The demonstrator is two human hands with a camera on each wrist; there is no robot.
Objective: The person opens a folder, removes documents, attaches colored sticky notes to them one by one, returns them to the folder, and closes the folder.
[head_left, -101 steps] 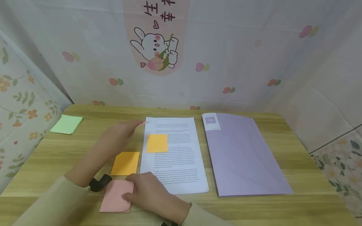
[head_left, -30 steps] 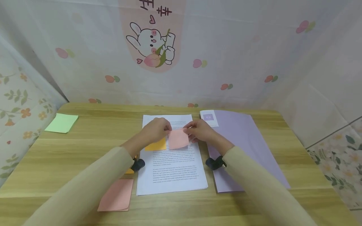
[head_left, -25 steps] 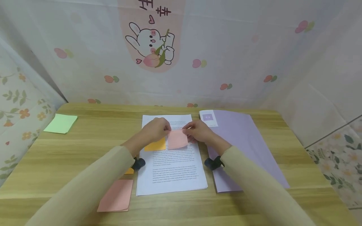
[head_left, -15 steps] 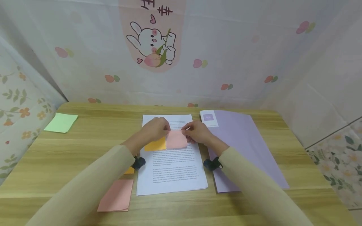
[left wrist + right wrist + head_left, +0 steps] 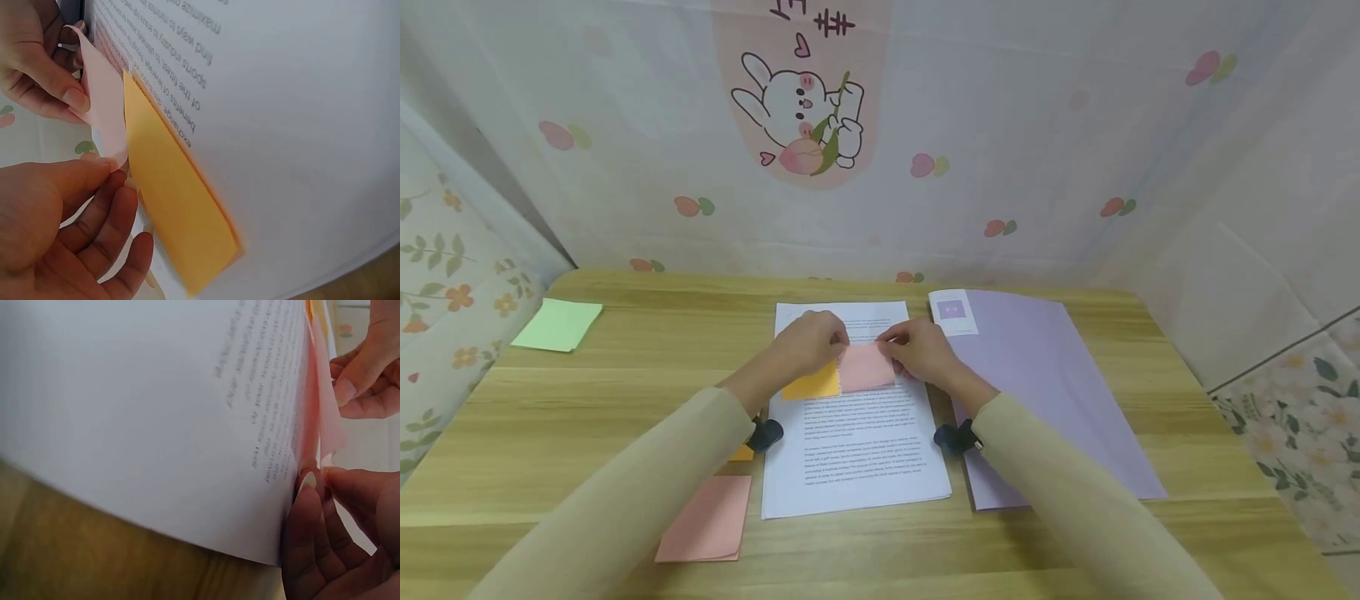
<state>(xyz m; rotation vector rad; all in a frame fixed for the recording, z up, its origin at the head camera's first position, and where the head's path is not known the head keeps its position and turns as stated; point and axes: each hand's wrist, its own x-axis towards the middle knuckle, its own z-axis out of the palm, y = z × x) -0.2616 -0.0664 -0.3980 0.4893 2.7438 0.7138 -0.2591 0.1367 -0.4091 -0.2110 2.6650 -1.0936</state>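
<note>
A pink sticky note (image 5: pixel 867 367) is pinched at its top corners between my two hands, just over the printed sheets (image 5: pixel 857 458). My left hand (image 5: pixel 808 343) pinches one corner with thumb and forefinger; in the left wrist view its other fingers curl loosely. The opposite corner is pinched by my right hand (image 5: pixel 921 354). In the right wrist view the note stands slightly off the page, its lower edge near the paper. Right beside it, an orange sticky note (image 5: pixel 172 187) lies on the printed text, its upper part hidden behind my left hand in the head view.
At the front left lies a pink sticky-note pad (image 5: pixel 706 521), with an orange pad (image 5: pixel 742 453) mostly hidden behind my left forearm. A green pad (image 5: pixel 559 325) sits at the far left. A purple folder (image 5: pixel 1037 375) lies right of the sheets, partly under my right arm.
Earlier, my right hand was at the pink pad and my left hand beside the sheets' top. Both hands then came together over the page with the pink note, which has since shifted slightly left and levelled.
</note>
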